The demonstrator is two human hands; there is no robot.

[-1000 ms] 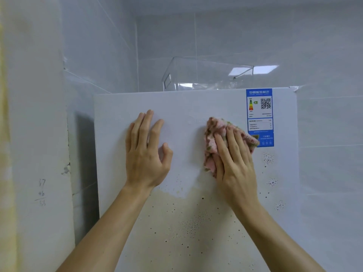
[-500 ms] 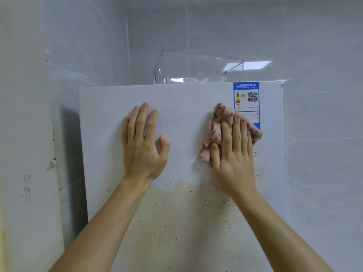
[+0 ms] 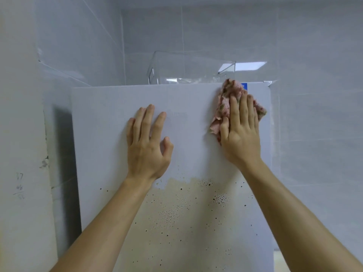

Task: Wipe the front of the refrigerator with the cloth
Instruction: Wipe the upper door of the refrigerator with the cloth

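The white refrigerator front fills the middle of the view; its upper part is clean, its lower part carries a beige stain with dark specks. My right hand presses a crumpled pink patterned cloth flat against the door near the top right corner, fingers straight. The cloth covers most of a blue label, of which only a corner shows. My left hand rests flat on the door at centre left, fingers spread and straight.
A clear plastic bin stands on top of the refrigerator. Grey tiled walls close in behind and to the right. A white wall with pencil marks stands at left, with a dark gap beside the refrigerator.
My right hand has slid the cloth up and to the right, over the blue label toward the door's top corner. My left hand stays flat in place.
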